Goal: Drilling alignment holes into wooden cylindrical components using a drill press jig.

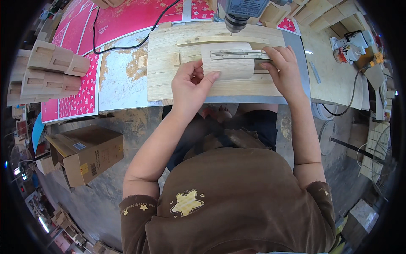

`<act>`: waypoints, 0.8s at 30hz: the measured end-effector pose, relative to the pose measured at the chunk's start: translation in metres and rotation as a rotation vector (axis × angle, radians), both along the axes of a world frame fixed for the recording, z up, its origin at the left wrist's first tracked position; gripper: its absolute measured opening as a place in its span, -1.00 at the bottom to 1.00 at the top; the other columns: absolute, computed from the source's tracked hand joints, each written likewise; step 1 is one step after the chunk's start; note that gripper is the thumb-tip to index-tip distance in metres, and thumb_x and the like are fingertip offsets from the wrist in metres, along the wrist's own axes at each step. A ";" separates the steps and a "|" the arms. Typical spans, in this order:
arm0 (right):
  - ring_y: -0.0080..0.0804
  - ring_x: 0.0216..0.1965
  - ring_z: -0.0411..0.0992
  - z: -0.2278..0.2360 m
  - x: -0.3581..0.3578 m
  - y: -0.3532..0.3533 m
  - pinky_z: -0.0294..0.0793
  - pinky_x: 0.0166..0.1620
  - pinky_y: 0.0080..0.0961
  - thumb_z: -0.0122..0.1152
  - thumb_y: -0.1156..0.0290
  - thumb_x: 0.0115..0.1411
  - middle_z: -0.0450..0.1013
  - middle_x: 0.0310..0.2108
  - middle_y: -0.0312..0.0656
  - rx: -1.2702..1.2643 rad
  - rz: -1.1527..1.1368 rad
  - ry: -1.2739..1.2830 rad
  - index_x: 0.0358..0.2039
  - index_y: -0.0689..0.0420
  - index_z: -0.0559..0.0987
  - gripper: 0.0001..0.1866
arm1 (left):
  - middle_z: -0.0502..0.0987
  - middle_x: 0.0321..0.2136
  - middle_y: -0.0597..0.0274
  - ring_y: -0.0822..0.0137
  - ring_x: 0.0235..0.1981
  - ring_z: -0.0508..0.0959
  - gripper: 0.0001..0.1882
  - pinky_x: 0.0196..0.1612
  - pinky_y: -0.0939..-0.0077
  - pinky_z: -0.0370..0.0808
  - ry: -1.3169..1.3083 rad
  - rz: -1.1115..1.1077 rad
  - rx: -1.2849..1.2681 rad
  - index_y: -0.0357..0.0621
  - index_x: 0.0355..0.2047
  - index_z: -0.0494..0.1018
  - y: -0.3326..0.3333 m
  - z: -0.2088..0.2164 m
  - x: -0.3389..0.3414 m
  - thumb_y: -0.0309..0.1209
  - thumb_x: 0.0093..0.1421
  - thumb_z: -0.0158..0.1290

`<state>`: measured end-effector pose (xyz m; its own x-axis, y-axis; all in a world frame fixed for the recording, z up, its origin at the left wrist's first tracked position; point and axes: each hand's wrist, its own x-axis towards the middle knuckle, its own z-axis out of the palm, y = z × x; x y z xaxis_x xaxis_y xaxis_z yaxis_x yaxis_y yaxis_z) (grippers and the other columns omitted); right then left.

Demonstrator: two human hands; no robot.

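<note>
The left hand (191,82) lies flat with its thumb pressed on the left end of a pale, curved piece of wood (226,63), and the other fingers are curled loosely beside it. The right hand (284,67) rests open on the right end, with its fingers spread over a thin grey metal strip (239,54) that lies along the top of the piece. Both hands push down, most likely so the wood cannot slide. The piece sits on a light wooden board (169,80) on the bench (330,80), right under the round metal drill head (236,19) that hangs above it. A black cable (127,44) runs over pink patterned sheets (80,91) on the left. Small wooden blocks (50,70) are stacked at the far left. A brown cardboard box (86,152) stands on the floor below.
</note>
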<state>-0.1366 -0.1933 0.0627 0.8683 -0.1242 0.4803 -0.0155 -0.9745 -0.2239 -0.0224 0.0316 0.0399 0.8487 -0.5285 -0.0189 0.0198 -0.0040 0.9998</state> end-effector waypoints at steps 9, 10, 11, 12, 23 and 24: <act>-0.15 -0.22 0.38 -0.004 0.008 -0.003 0.22 0.04 -0.06 0.29 0.40 -0.07 0.43 -0.32 -0.20 0.028 -0.025 -0.089 -0.19 0.09 0.50 -0.64 | 0.44 -0.31 0.13 0.18 -0.23 0.41 -0.32 -0.14 0.34 0.36 -0.694 -0.106 0.293 -0.28 -0.06 0.42 0.011 -0.016 0.014 -0.33 -0.25 0.34; -0.15 -0.22 0.38 -0.004 0.011 -0.004 0.22 0.04 -0.06 0.29 0.40 -0.07 0.43 -0.32 -0.20 0.040 -0.046 -0.091 -0.19 0.09 0.50 -0.64 | 0.44 -0.31 0.15 0.16 -0.20 0.40 -0.33 -0.10 0.31 0.30 -0.748 -0.087 0.315 -0.23 -0.07 0.43 0.008 -0.021 0.016 -0.31 -0.26 0.35; -0.15 -0.21 0.38 -0.005 0.016 -0.006 0.22 0.05 -0.06 0.29 0.41 -0.07 0.44 -0.32 -0.20 0.025 -0.053 -0.093 -0.18 0.08 0.50 -0.63 | 0.45 -0.30 0.18 0.15 -0.17 0.38 -0.33 -0.07 0.27 0.25 -0.794 -0.071 0.325 -0.19 -0.08 0.45 0.006 -0.025 0.019 -0.29 -0.28 0.35; -0.15 -0.21 0.38 -0.006 0.021 -0.007 0.21 0.06 -0.06 0.29 0.41 -0.07 0.44 -0.32 -0.20 0.011 -0.055 -0.086 -0.17 0.08 0.50 -0.62 | 0.45 -0.30 0.18 0.15 -0.17 0.38 -0.33 -0.07 0.27 0.25 -0.800 -0.069 0.336 -0.19 -0.08 0.45 0.004 -0.029 0.024 -0.29 -0.28 0.35; -0.36 -0.02 0.35 0.032 0.035 -0.006 0.34 -0.03 -0.50 0.27 0.49 0.04 0.42 -0.13 -0.16 0.308 0.123 -0.348 -0.04 0.15 0.42 -0.56 | 0.39 -0.50 0.41 0.30 -0.32 0.34 -0.42 -0.16 0.33 0.12 -0.997 0.058 0.387 -0.10 -0.17 0.50 0.006 -0.046 0.052 -0.20 -0.27 0.31; -0.38 -0.02 0.36 0.052 0.042 -0.008 0.34 0.01 -0.46 0.24 0.49 0.07 0.42 -0.10 -0.17 0.408 0.084 -0.472 0.00 0.17 0.40 -0.55 | 0.39 -0.50 0.41 0.30 -0.32 0.34 -0.42 -0.16 0.33 0.12 -0.982 0.052 0.401 -0.10 -0.17 0.50 0.005 -0.045 0.052 -0.20 -0.27 0.31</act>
<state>-0.0945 -0.2017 0.1145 0.5892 -0.3192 0.7423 0.2482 -0.8028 -0.5422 0.0292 0.0366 -0.0054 0.6080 -0.5982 0.5220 -0.7858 -0.3596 0.5033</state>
